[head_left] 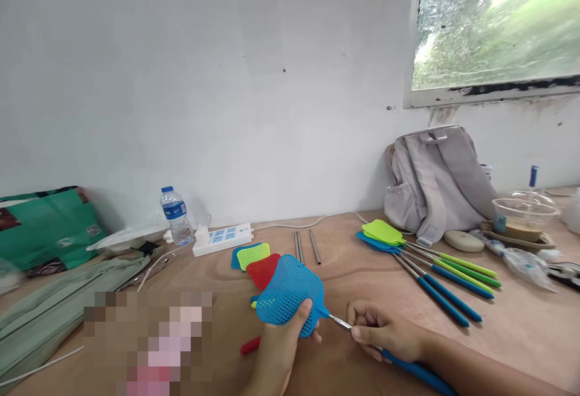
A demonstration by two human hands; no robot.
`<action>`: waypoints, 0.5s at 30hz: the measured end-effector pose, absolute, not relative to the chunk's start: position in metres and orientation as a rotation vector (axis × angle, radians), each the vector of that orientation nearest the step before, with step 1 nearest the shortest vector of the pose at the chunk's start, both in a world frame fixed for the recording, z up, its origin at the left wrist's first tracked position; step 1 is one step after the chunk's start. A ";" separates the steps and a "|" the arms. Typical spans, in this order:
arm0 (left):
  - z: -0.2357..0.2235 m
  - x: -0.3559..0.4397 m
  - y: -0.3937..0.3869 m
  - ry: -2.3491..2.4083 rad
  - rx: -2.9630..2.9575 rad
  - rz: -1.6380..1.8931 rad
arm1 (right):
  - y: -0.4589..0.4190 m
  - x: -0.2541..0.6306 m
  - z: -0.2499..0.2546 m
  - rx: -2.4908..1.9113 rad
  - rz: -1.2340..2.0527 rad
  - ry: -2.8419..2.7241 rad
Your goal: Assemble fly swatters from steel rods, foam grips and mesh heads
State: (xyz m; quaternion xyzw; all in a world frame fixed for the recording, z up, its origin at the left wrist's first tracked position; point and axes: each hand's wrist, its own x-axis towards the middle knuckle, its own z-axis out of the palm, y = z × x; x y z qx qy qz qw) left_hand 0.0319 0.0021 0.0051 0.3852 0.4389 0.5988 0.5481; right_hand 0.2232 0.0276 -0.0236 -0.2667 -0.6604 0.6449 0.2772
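Note:
A blue fly swatter (294, 284) with a perforated head is held between my two hands, tilted over the table. My left hand (283, 341) is closed on the lower part of the head, thumb on top. Further right, my right hand (389, 329) wraps round the metal rod close to the blue grip, which runs off to the lower right. Behind the held swatter lie a red fly swatter head (263, 270) and a lime-green one (254, 256), partly covered. A red handle (251, 345) shows beside my left hand.
Several lime-green and blue fly swatters (383, 232) lie fanned on the right. Metal rods (315, 247), a power strip (224, 239) and a water bottle (176, 215) sit toward the wall. A grey backpack (446, 178) and a plastic cup (523, 218) stand at the back right.

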 end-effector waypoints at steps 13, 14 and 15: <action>-0.009 0.026 -0.002 1.063 0.749 1.314 | 0.018 0.223 -0.019 -0.820 1.485 -1.952; -0.011 0.026 -0.002 1.052 0.740 1.303 | 0.015 0.224 -0.017 -0.876 1.374 -2.021; -0.012 0.026 -0.002 1.042 0.738 1.298 | 0.011 0.226 -0.013 -0.929 1.238 -2.101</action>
